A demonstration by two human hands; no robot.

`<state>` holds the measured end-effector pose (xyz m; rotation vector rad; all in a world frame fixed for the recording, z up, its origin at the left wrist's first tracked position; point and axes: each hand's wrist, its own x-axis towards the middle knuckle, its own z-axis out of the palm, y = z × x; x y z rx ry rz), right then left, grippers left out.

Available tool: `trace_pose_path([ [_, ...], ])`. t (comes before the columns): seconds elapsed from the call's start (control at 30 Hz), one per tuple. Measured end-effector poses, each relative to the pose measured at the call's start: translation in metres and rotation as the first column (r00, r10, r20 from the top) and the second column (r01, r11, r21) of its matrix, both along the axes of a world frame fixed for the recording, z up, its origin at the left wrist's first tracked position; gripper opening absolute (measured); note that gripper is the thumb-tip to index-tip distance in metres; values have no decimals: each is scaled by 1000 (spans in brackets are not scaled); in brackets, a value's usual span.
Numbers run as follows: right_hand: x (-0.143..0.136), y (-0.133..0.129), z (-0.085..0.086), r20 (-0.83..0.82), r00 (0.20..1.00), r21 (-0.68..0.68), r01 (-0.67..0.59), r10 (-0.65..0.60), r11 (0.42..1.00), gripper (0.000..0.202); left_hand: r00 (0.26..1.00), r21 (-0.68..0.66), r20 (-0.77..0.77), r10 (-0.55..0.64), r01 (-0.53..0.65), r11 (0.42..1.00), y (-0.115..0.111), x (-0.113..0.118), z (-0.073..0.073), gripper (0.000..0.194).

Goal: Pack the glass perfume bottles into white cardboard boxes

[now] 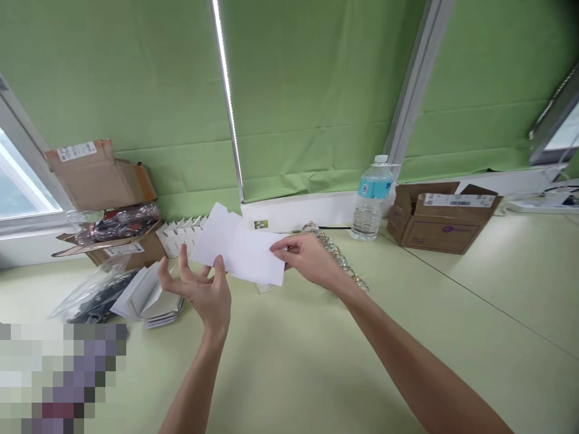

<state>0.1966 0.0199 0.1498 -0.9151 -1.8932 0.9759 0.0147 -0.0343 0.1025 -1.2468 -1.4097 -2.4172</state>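
A creased white card (248,250) with a small notch in its top edge is held up above the table between both hands. My left hand (203,289) pinches its lower left part, thumb in front, the other fingers spread out to the left. At the right end, my right hand (305,256) grips the card between thumb and fingers. Behind my right wrist runs a row of small clear, shiny round items (337,253), partly hidden by the hand. Left of my left hand lies a pile of folded white cards (154,298). Several upright white boxes (178,236) stand behind.
Cardboard boxes (102,181) with plastic-wrapped goods are stacked at the back left, with a clear bag of dark items (97,298) in front. A water bottle (371,199) and an open carton (441,223) stand at the back right, near a power strip (543,207).
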Motion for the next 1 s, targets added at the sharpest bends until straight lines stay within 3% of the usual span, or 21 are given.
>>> trace_pose_path([
  [0.1,-3,2,-4,-23,999,-37,22,-23,999,18,992,-144,-107,-65,50,988,-1,-10,-2,29],
  [0.13,-4,2,-5,-24,999,-45,26,-27,999,18,987,-224,-104,-121,95,970,0,-13,-3,24],
  [0.23,-9,-1,-6,-53,998,-55,25,-28,998,17,941,-385,41,-337,326,863,0,-21,-5,35],
  [0.33,-18,-6,-10,-99,995,-85,21,-29,996,16,826,-379,195,-528,560,737,-1,-28,-5,52],
  [0.47,-33,-9,-24,-80,996,-116,-52,43,992,24,775,-435,241,-585,624,649,0,-46,-11,73],
  [0.57,-39,-13,-32,22,990,-44,-139,140,989,28,736,-437,315,-599,673,597,3,-75,-22,70],
  [0.63,-41,-17,-32,108,982,35,-157,152,987,28,726,-411,389,-567,687,599,4,-101,-31,66],
  [0.73,-40,-22,-28,198,965,104,-193,170,976,28,789,-479,403,-463,613,628,2,-140,-44,65],
  [0.87,-37,-21,-22,247,953,138,-211,173,968,28,917,-549,317,-241,385,742,-1,-175,-52,64],
  [1.0,-34,-15,-21,273,946,130,-214,173,968,29,961,-513,261,-86,214,832,-6,-194,-46,59],
])
